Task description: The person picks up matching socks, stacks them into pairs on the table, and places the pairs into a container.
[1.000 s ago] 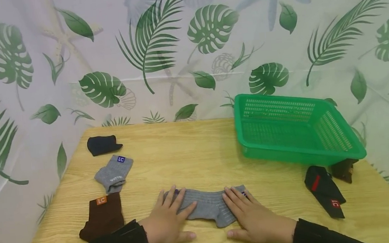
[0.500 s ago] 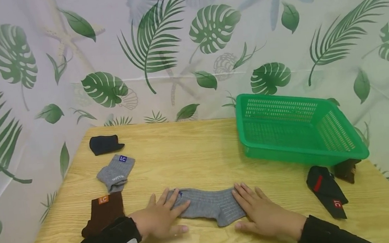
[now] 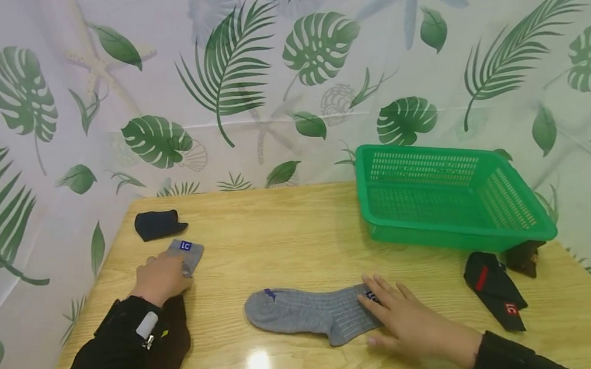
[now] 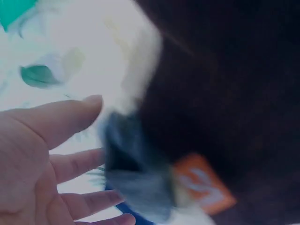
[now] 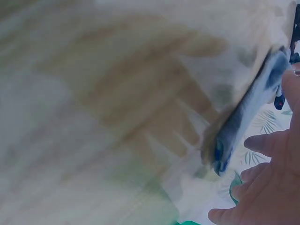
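From the head view, one grey sock (image 3: 309, 312) lies flattened on the wooden surface (image 3: 300, 242), and the right hand (image 3: 410, 321) rests on its cuff end with fingers straight. The left hand (image 3: 161, 276) has landed on the folded grey sock (image 3: 188, 254) at the left, fingers apparently bent over it, though a firm grip cannot be confirmed. The pair looks not yet joined, and the green basket (image 3: 450, 200) shows nothing inside. A navy sock (image 3: 158, 224), a brown sock (image 3: 171, 342) and a black sock (image 3: 494, 290) lie unsorted. The left wrist view is blurred: spread fingers (image 4: 61, 122) near brown cloth with an orange label (image 4: 201, 183). The right wrist view, also blurred, shows the right hand's fingers (image 5: 267, 187) beside grey fabric.
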